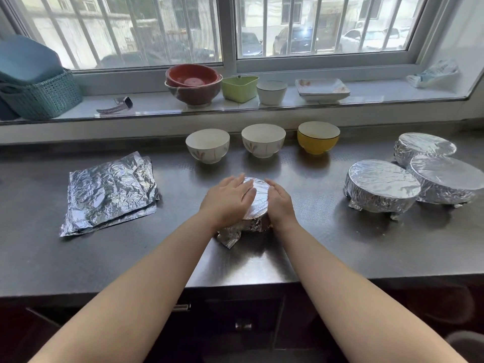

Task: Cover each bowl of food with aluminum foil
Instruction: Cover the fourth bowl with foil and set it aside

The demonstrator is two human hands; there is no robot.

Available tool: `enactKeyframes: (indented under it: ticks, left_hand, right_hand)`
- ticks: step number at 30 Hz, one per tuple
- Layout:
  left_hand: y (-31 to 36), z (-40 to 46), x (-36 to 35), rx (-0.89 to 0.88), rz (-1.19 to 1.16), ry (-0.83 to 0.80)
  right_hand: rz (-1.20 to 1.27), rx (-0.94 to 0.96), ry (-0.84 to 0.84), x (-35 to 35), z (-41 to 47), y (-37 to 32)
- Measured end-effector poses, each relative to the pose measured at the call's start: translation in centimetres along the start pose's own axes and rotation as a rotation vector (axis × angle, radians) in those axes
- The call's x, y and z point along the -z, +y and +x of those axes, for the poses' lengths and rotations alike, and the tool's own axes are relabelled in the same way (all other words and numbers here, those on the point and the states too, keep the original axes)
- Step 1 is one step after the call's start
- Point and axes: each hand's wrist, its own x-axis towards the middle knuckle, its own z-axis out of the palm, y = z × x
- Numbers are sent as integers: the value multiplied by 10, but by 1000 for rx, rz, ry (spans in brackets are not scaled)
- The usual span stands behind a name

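Observation:
A foil-wrapped bowl (258, 200) stands at the middle of the steel counter, between my hands. My left hand (227, 199) lies flat on its left top and side, fingers pressing the foil. My right hand (280, 203) cups its right side, fingers pressed against the foil. Loose foil sticks out at the bowl's lower left. Behind it stand two uncovered white bowls (207, 145) (263, 140) and a yellow bowl (318, 137). Three foil-covered bowls (382, 188) (447, 179) (425, 146) sit at the right. A stack of foil sheets (110, 192) lies at the left.
On the window sill are stacked red bowls (193, 85), a green container (239, 89), a white cup (271, 92), white square plates (322, 89), a watch (115, 106), a teal basket (42, 98) and a plastic bag (432, 73). The counter's front edge (235, 284) runs below my forearms.

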Motion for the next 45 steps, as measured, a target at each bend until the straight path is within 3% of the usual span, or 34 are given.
enactKeyframes:
  ticks: [5,14,28,40,45]
  left_hand:
    - [-8,-5,-6,-25,-89,29]
    - [-8,-9,-6,-21,-174,91]
    - [-7,-26,1,-4,-277,185]
    - [-12,-18,-9,17,-299,203]
    - [-18,-14,-13,10,-312,200]
  right_hand:
    - [-63,50,-26,1,2,1]
    - [-91,-47,-122,5,9,-1]
    - [248,-249,-116,-11,5,3]
    - [155,-310,-95,-13,12,0]
    - [50,-354,-164,-13,18,-5]
